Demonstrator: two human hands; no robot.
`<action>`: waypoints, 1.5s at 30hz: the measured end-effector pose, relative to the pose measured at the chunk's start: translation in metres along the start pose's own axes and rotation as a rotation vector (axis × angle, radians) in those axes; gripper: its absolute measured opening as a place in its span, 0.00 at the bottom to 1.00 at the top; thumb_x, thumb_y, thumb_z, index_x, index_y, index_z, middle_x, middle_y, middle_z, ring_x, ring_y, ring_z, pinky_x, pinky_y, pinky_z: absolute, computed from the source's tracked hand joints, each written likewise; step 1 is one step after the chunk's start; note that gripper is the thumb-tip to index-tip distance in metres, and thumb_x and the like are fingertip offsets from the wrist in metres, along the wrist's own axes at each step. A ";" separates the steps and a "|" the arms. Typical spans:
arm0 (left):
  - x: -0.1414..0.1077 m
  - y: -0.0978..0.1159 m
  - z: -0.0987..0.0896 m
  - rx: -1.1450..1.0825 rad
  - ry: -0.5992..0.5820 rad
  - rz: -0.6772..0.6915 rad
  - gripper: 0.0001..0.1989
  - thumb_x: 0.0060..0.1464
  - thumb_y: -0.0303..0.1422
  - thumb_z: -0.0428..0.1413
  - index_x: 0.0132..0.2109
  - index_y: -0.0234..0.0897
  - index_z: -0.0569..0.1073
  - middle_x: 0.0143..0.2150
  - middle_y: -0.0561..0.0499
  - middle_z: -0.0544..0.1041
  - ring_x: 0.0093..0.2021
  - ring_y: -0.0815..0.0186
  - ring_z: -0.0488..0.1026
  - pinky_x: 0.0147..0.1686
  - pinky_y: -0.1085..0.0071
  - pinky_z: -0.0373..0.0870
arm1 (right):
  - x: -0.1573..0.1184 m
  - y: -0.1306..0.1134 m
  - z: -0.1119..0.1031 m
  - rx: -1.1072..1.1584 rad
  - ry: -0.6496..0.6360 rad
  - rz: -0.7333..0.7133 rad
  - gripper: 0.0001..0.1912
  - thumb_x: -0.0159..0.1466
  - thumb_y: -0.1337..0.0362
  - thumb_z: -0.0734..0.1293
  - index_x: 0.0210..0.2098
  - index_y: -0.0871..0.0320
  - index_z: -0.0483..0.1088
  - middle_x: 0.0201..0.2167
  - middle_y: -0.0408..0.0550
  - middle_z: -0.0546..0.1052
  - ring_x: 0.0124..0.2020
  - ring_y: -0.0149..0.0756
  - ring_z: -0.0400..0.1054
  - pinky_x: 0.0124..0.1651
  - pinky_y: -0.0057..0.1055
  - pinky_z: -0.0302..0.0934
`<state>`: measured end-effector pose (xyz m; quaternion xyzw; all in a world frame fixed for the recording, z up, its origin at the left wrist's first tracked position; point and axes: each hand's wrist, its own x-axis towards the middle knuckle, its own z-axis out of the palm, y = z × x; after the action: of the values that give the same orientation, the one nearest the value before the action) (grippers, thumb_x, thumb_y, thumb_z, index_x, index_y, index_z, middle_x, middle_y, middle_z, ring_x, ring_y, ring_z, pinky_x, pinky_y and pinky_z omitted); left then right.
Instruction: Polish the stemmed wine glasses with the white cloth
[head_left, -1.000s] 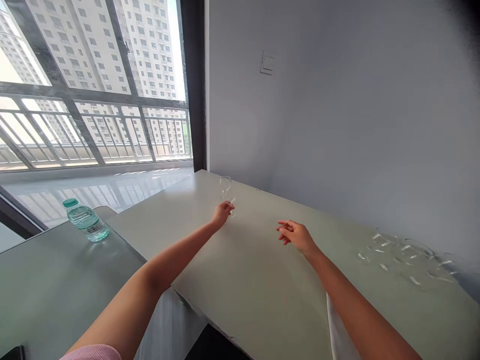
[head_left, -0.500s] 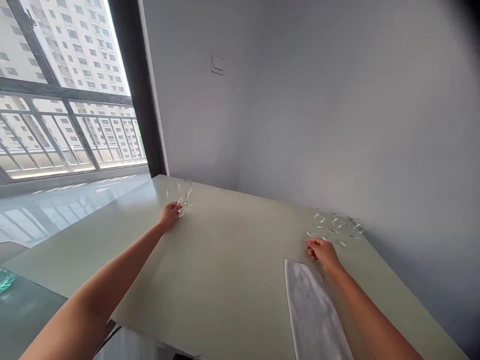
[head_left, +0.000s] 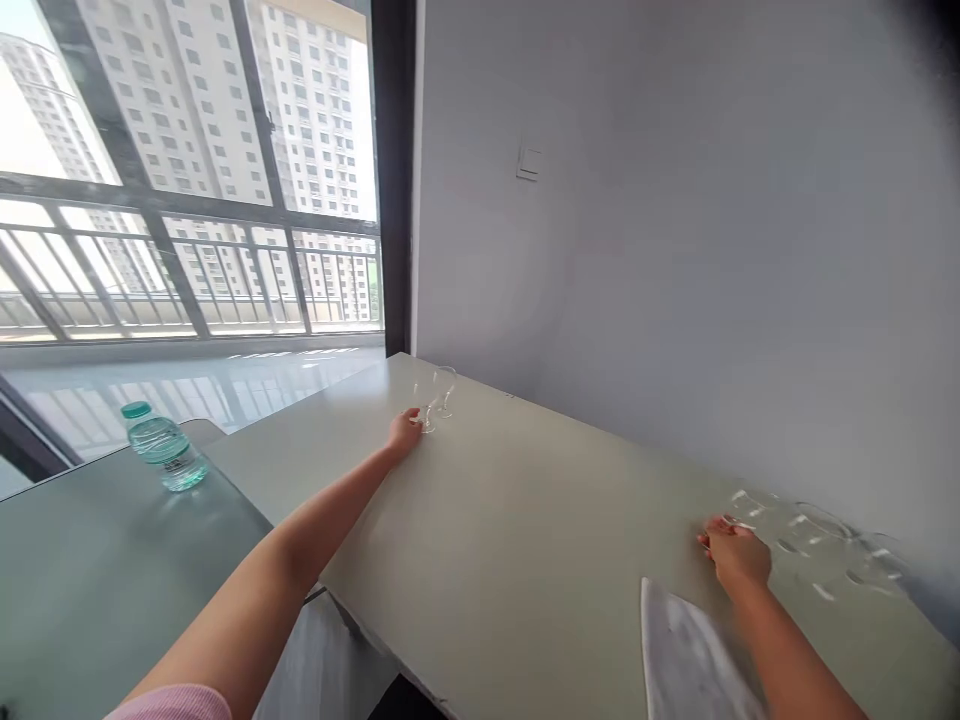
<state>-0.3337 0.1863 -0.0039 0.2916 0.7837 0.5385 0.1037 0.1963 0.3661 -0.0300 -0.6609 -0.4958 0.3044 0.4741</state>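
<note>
Two clear stemmed glasses stand close together near the table's far left corner: a nearer glass (head_left: 428,412) and a farther glass (head_left: 445,384). My left hand (head_left: 406,434) is at the nearer one's stem, its fingers apart and just left of it. Over on the right, my right hand (head_left: 736,556) has its fingers curled around a clear glass (head_left: 738,524), mostly hidden by the hand. Several more clear glasses (head_left: 817,530) stand beyond and to the right of it, blurred. A white cloth (head_left: 694,655) lies on the table below my right hand.
The pale table (head_left: 525,520) meets a grey wall (head_left: 712,250) along its far side. On the lower glass-topped surface (head_left: 105,560) at left stands a water bottle (head_left: 166,447) with a green cap. Large windows (head_left: 202,230) fill the far left.
My view has turned left, bringing the whole bottle into sight. My left fingers have drawn back and loosened from the nearer glass's stem. The right hand stays at its glass.
</note>
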 end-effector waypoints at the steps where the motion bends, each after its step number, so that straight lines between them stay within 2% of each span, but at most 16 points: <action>1: -0.006 0.002 -0.004 0.005 0.054 -0.009 0.16 0.41 0.25 0.52 0.42 0.36 0.71 0.38 0.48 0.71 0.31 0.68 0.69 0.33 0.72 0.63 | -0.002 -0.003 0.002 0.003 0.003 0.015 0.09 0.43 0.68 0.62 0.27 0.60 0.63 0.23 0.50 0.70 0.14 0.30 0.62 0.11 0.24 0.55; 3: -0.021 0.008 -0.008 0.013 0.139 -0.017 0.18 0.45 0.25 0.49 0.46 0.37 0.68 0.41 0.46 0.69 0.34 0.67 0.68 0.34 0.71 0.62 | -0.011 -0.012 0.010 0.027 -0.011 0.047 0.06 0.43 0.68 0.63 0.23 0.60 0.62 0.21 0.49 0.70 0.14 0.29 0.61 0.12 0.24 0.55; 5: -0.041 0.017 -0.004 0.005 0.142 0.004 0.18 0.47 0.25 0.47 0.47 0.38 0.67 0.41 0.47 0.68 0.35 0.67 0.67 0.34 0.71 0.62 | -0.029 -0.027 0.025 0.071 -0.078 0.030 0.07 0.43 0.67 0.64 0.23 0.60 0.63 0.21 0.48 0.70 0.15 0.28 0.62 0.14 0.23 0.56; 7: -0.066 0.031 0.009 -0.019 0.037 0.060 0.15 0.48 0.26 0.47 0.44 0.38 0.69 0.38 0.49 0.69 0.32 0.69 0.66 0.32 0.73 0.62 | -0.057 -0.045 0.047 0.120 -0.191 -0.016 0.10 0.43 0.64 0.66 0.25 0.62 0.66 0.24 0.49 0.73 0.17 0.29 0.64 0.15 0.23 0.57; 10: -0.109 0.057 0.036 -0.065 -0.222 0.154 0.10 0.46 0.30 0.52 0.38 0.39 0.74 0.36 0.52 0.71 0.28 0.72 0.65 0.29 0.76 0.63 | -0.114 -0.074 0.084 0.185 -0.406 -0.091 0.18 0.44 0.61 0.67 0.34 0.63 0.69 0.30 0.51 0.76 0.20 0.30 0.67 0.16 0.23 0.58; 14: -0.160 0.085 0.061 -0.178 -0.504 0.196 0.14 0.43 0.38 0.56 0.38 0.39 0.75 0.39 0.50 0.72 0.27 0.73 0.64 0.27 0.76 0.62 | -0.188 -0.108 0.121 0.235 -0.657 -0.196 0.25 0.49 0.60 0.66 0.47 0.59 0.66 0.30 0.48 0.76 0.18 0.28 0.66 0.14 0.22 0.54; 17: -0.176 0.089 0.063 -0.309 -0.616 0.113 0.13 0.46 0.37 0.54 0.35 0.33 0.75 0.27 0.51 0.72 0.22 0.74 0.64 0.24 0.76 0.61 | -0.222 -0.123 0.131 0.224 -0.789 -0.244 0.25 0.52 0.63 0.63 0.51 0.59 0.64 0.29 0.46 0.76 0.18 0.27 0.65 0.14 0.21 0.52; 20: -0.167 0.077 0.053 -0.359 -0.588 0.072 0.11 0.45 0.37 0.53 0.33 0.33 0.74 0.22 0.52 0.71 0.21 0.73 0.65 0.25 0.75 0.62 | -0.233 -0.131 0.126 0.186 -0.901 -0.248 0.30 0.52 0.66 0.63 0.55 0.56 0.59 0.36 0.48 0.75 0.22 0.27 0.68 0.18 0.21 0.57; 22: -0.149 0.064 0.041 -0.343 -0.479 0.072 0.11 0.43 0.37 0.55 0.31 0.34 0.73 0.26 0.51 0.74 0.25 0.71 0.67 0.28 0.74 0.63 | -0.229 -0.133 0.114 0.172 -0.964 -0.265 0.31 0.51 0.66 0.64 0.55 0.54 0.58 0.45 0.51 0.72 0.26 0.28 0.70 0.21 0.23 0.61; 24: -0.124 0.048 0.023 -0.321 -0.394 0.061 0.12 0.42 0.38 0.55 0.31 0.34 0.73 0.29 0.50 0.75 0.27 0.70 0.68 0.30 0.74 0.64 | -0.218 -0.130 0.096 0.149 -0.958 -0.262 0.28 0.51 0.65 0.65 0.52 0.56 0.61 0.47 0.54 0.70 0.27 0.29 0.70 0.23 0.24 0.62; 28: -0.076 0.019 -0.015 -0.269 -0.234 0.029 0.13 0.41 0.40 0.55 0.32 0.34 0.73 0.30 0.49 0.75 0.27 0.70 0.67 0.30 0.73 0.63 | -0.179 -0.109 0.048 0.118 -0.819 -0.182 0.19 0.51 0.63 0.65 0.42 0.61 0.67 0.36 0.52 0.75 0.26 0.31 0.69 0.21 0.24 0.61; 32: -0.050 -0.003 -0.039 -0.212 -0.155 0.008 0.15 0.38 0.41 0.57 0.31 0.34 0.74 0.28 0.51 0.74 0.26 0.70 0.65 0.29 0.73 0.61 | -0.130 -0.069 0.000 0.144 -0.578 -0.061 0.14 0.48 0.64 0.67 0.35 0.62 0.69 0.30 0.51 0.76 0.23 0.30 0.68 0.21 0.23 0.60; 36: -0.040 -0.014 -0.043 -0.169 -0.130 -0.005 0.18 0.37 0.43 0.58 0.34 0.35 0.74 0.28 0.52 0.74 0.27 0.69 0.66 0.29 0.73 0.60 | -0.083 -0.025 -0.041 0.169 -0.215 0.083 0.11 0.46 0.66 0.67 0.31 0.63 0.69 0.26 0.49 0.74 0.19 0.27 0.65 0.19 0.23 0.60; 40: -0.036 -0.017 -0.039 -0.101 -0.119 0.001 0.18 0.39 0.44 0.57 0.36 0.36 0.74 0.30 0.51 0.75 0.29 0.68 0.67 0.30 0.73 0.61 | -0.041 0.006 -0.063 0.168 0.083 0.156 0.17 0.47 0.67 0.66 0.37 0.64 0.66 0.27 0.47 0.72 0.19 0.26 0.64 0.19 0.22 0.60; 42: -0.036 -0.016 -0.037 -0.093 -0.121 0.006 0.19 0.39 0.44 0.56 0.36 0.36 0.74 0.31 0.50 0.75 0.29 0.67 0.67 0.30 0.72 0.61 | -0.024 0.014 -0.065 0.171 0.155 0.151 0.22 0.47 0.67 0.66 0.43 0.63 0.63 0.31 0.47 0.71 0.20 0.26 0.65 0.20 0.22 0.61; 45: -0.039 -0.014 -0.037 -0.102 -0.119 0.011 0.19 0.39 0.44 0.56 0.35 0.35 0.74 0.31 0.49 0.75 0.29 0.67 0.67 0.30 0.72 0.61 | -0.005 0.017 -0.060 0.171 0.139 0.098 0.27 0.48 0.67 0.65 0.48 0.59 0.59 0.37 0.48 0.69 0.23 0.27 0.67 0.22 0.23 0.63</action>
<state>-0.3246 0.1318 -0.0077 0.3215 0.7460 0.5602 0.1620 0.2530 0.3415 -0.0241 -0.6610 -0.4008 0.3218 0.5467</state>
